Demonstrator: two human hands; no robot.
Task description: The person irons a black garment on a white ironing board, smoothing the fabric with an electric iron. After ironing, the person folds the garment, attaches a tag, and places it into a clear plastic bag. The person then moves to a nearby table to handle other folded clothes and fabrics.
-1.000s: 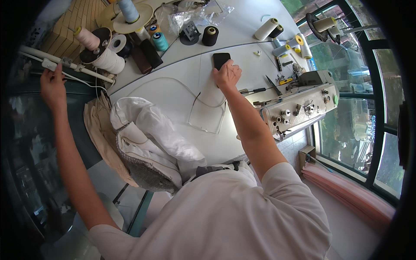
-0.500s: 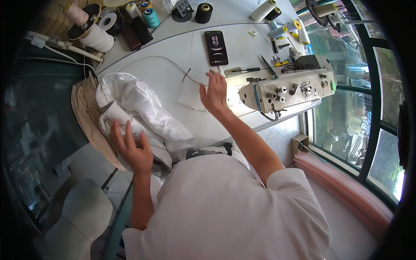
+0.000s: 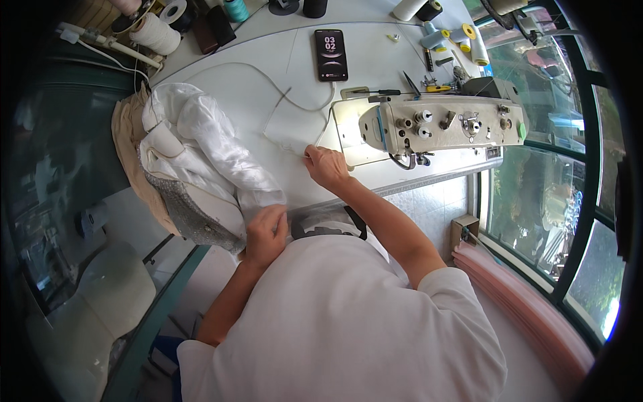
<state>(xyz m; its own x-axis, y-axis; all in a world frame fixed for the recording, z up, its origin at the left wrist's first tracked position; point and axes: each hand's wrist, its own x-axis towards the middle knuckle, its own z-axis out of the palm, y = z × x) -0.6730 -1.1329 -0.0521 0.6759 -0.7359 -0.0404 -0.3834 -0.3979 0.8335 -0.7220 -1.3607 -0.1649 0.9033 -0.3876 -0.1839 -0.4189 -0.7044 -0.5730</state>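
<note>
My right hand [image 3: 327,167] is over the table near the front edge, left of the sewing machine [image 3: 492,127]. Its thumb and fingers are pinched on a thin white cable [image 3: 270,79] that loops over the tabletop and runs up to a dark phone [image 3: 331,57] lying face up. My left hand [image 3: 266,234] is by my body at the table's edge, fingers curled; what they hold, if anything, is hidden. Beside it lies a bunched garment with shiny white lining [image 3: 218,137] and a grey speckled outer fabric [image 3: 184,201].
Beige cloth [image 3: 126,134] hangs off the table's left side. Thread spools [image 3: 155,35] stand at the back left, and more cones [image 3: 435,39] lie at the back right. Small tools, among them a yellow-handled one [image 3: 439,88], lie behind the machine. Pink fabric [image 3: 516,301] hangs below the window.
My right hand has come down and nearer from below the phone, its fingers closing on the cable. My left hand has left the garment, moved right toward my body and curled up.
</note>
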